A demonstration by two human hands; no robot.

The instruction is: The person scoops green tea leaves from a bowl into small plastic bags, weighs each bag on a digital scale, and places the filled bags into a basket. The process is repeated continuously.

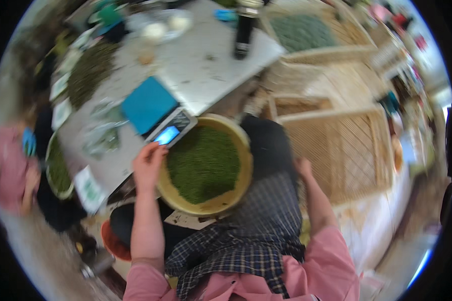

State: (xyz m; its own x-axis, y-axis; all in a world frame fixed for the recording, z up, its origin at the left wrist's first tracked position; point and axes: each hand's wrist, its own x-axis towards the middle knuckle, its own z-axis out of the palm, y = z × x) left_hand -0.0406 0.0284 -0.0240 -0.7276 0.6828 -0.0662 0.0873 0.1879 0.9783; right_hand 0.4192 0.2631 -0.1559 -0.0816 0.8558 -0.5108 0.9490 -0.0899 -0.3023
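Note:
My left hand [150,161] has its fingers bent at the near edge of a digital scale [172,129], which has a blue platform [149,104] and a lit display. Whether the fingers press the scale or pinch something is too blurred to tell. A round yellowish basin [245,184] of green, leafy-looking material [203,163] stands at my lap, close to the scale. My right hand [303,167] hangs low beside my right thigh, near a woven tray [335,150]; its fingers are partly hidden. Clear plastic bags [103,131] with green contents lie left of the scale.
A metal-topped table [211,71] bears a dark bottle [243,41] and a brown-green heap [92,71]. Another tray [327,54] with grey-green material stands at the upper right. Far left, a person in pink [11,165] with a blue glove is near a green-filled basin [58,169].

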